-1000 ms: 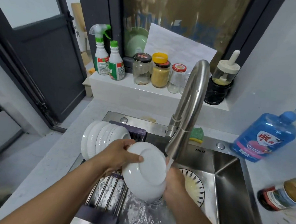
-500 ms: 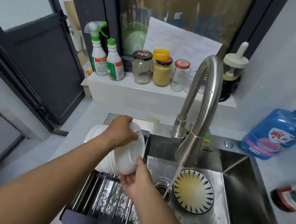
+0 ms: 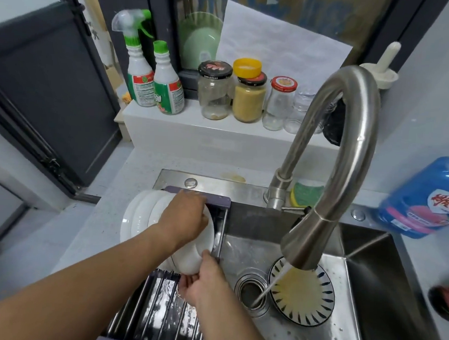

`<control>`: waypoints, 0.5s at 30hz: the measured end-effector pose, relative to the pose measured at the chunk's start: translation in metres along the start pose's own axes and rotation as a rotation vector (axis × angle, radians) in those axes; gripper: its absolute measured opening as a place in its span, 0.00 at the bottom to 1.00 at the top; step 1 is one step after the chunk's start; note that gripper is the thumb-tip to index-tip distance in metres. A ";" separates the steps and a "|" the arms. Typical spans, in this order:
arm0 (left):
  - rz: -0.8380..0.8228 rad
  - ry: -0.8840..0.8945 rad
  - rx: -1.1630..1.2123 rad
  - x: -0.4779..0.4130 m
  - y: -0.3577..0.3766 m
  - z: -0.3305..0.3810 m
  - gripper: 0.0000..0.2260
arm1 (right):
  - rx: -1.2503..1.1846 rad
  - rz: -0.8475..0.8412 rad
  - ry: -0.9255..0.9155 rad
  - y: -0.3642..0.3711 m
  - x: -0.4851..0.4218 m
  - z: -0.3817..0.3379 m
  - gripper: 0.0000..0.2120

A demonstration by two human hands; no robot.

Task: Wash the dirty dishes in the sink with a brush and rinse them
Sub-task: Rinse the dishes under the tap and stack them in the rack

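Observation:
A white bowl (image 3: pixel 194 252) stands on edge against a row of white plates (image 3: pixel 139 217) on the roll-up drying rack (image 3: pixel 157 310) over the sink's left side. My left hand (image 3: pixel 184 214) grips the bowl's upper rim. My right hand (image 3: pixel 200 281) holds its lower edge from below. In the steel sink (image 3: pixel 354 309) lies a dirty plate (image 3: pixel 302 295) with a blue-striped rim and yellow residue. Water runs from the steel faucet (image 3: pixel 316 236) down beside the drain (image 3: pixel 250 289). No brush is visible.
A green-yellow sponge (image 3: pixel 306 193) lies behind the faucet base. A blue detergent bottle (image 3: pixel 426 200) stands on the counter at right, a dark jar (image 3: pixel 446 301) at the right edge. Spray bottles (image 3: pixel 142 83) and glass jars (image 3: pixel 249 97) line the back ledge.
Both hands carried the white bowl from under the running water leftward to the rack and stood it against the plates. The striped plate in the sink came into full sight.

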State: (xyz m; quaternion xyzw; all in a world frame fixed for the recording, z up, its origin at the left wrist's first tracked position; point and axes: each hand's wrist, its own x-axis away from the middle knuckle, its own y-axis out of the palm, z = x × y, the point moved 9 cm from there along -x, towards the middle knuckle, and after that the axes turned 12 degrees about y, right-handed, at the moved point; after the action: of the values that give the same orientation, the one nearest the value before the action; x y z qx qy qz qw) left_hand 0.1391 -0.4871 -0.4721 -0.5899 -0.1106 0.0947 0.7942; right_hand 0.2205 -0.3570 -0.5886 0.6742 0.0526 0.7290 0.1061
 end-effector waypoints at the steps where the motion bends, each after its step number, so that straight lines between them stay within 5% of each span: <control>1: -0.004 0.012 -0.013 0.000 0.003 0.000 0.16 | 0.009 -0.002 0.005 0.001 -0.003 0.000 0.18; 11: -0.016 0.202 -0.287 0.002 0.019 0.002 0.09 | 0.134 0.005 -0.010 0.006 -0.026 -0.005 0.19; 15: -0.016 0.241 -0.323 0.000 0.025 0.005 0.17 | 0.331 -0.023 -0.035 0.000 -0.022 -0.016 0.18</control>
State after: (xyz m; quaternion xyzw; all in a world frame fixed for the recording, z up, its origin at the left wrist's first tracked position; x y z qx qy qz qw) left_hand 0.1374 -0.4757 -0.4943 -0.7160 -0.0331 -0.0020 0.6974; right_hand 0.2058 -0.3607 -0.6110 0.6945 0.1778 0.6971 0.0028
